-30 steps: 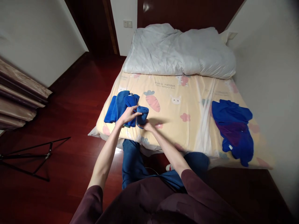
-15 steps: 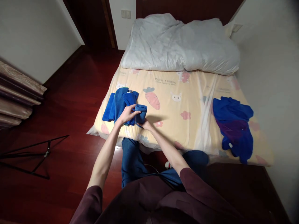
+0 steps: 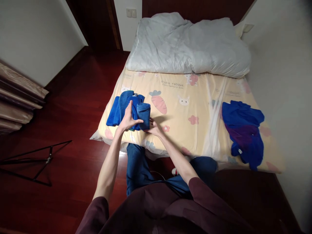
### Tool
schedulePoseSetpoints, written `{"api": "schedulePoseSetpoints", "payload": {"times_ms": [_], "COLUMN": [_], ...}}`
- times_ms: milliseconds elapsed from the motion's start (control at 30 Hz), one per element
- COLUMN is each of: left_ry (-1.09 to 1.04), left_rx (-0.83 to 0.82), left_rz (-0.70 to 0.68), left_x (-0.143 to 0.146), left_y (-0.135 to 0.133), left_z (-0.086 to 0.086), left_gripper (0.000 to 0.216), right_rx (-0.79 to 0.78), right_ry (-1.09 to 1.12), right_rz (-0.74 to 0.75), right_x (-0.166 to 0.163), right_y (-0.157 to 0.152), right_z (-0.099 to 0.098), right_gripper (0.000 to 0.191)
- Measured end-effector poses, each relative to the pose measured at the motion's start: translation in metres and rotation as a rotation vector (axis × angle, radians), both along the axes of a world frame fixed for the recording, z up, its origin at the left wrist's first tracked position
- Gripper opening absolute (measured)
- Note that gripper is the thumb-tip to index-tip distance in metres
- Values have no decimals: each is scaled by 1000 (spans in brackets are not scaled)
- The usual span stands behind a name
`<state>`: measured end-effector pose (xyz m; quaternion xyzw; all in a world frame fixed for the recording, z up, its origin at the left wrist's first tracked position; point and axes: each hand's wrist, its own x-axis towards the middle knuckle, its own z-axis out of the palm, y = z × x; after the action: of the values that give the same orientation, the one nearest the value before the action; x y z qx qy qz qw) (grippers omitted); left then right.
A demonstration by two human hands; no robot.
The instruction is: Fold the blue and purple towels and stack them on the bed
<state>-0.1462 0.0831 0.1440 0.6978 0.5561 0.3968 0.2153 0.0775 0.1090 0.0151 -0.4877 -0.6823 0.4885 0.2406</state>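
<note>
A rolled blue cloth (image 3: 143, 116), apparently a towel, is held near the front edge of the bed. My right hand (image 3: 154, 128) grips its lower end from the right. On the other side, my left hand (image 3: 129, 119) is open, fingers and thumb spread, the thumb reaching to the roll's lower left side. Right behind and to the left of my left hand lie several folded or rolled blue cloths (image 3: 114, 112), partly covered by it. A loose heap of blue cloth (image 3: 243, 113), with a purple part and a small white tag, lies at the right of the bed.
The bed (image 3: 195, 100) has a yellow patterned sheet. A bunched grey-white quilt (image 3: 190, 45) lies at its head. Black tripod legs (image 3: 36, 161) stand on the red floor at left, near a curtain (image 3: 19, 100). A wall bounds the right side.
The roll has tilted, its coiled end turning away from me and its side now showing. My left hand has let go of its top and spread; my right hand stays at its lower end.
</note>
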Motion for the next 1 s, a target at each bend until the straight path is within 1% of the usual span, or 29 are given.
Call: {"api": "schedulePoseSetpoints", "payload": {"times_ms": [67, 133, 200, 267, 333, 367, 433, 500, 533, 600, 700, 800, 900, 1000], "left_ry": [24, 48, 59, 52, 38, 36, 47, 92, 128, 225, 408, 550, 629, 720], "left_rx": [61, 120, 173, 170, 85, 26, -76, -127, -133, -122, -91, -67, -39, -14], "left_rz": [108, 199, 259, 273, 218, 162, 18, -109, -152, -202, -248, -299, -347, -366], "left_x": [-1, 4, 16, 31, 48, 55, 70, 83, 89, 98, 108, 113, 110, 96], "left_y": [-16, -37, -60, -84, -106, -116, -131, -136, -133, -116, -70, -19, 14, 27], "left_z": [-5, -12, -23, -36, -52, -60, -76, -88, -93, -100, -103, -101, -103, -111], "left_gripper": [134, 127, 108, 78, 48, 39, 30, 29, 30, 34, 45, 52, 52, 52], "right_rx": [59, 72, 50, 46, 53, 53, 37, 5, -13, -49, -85, -102, -116, -102], "right_ry": [112, 183, 189, 191, 195, 193, 183, 170, 168, 178, 237, 300, 360, 424], "right_rz": [-47, -72, -81, -104, -128, -137, -143, -141, -141, -150, -172, -192, -228, -322], "right_x": [16, 32, 45, 56, 67, 72, 82, 91, 94, 98, 103, 117, 148, 192], "right_y": [-2, -6, -12, -19, -25, -29, -34, -38, -40, -43, -55, -76, -105, -132], "right_z": [-12, -24, -34, -41, -44, -45, -45, -44, -44, -43, -42, -47, -53, -56], "right_gripper": [107, 118, 123, 124, 121, 118, 114, 112, 111, 108, 102, 96, 93, 86]}}
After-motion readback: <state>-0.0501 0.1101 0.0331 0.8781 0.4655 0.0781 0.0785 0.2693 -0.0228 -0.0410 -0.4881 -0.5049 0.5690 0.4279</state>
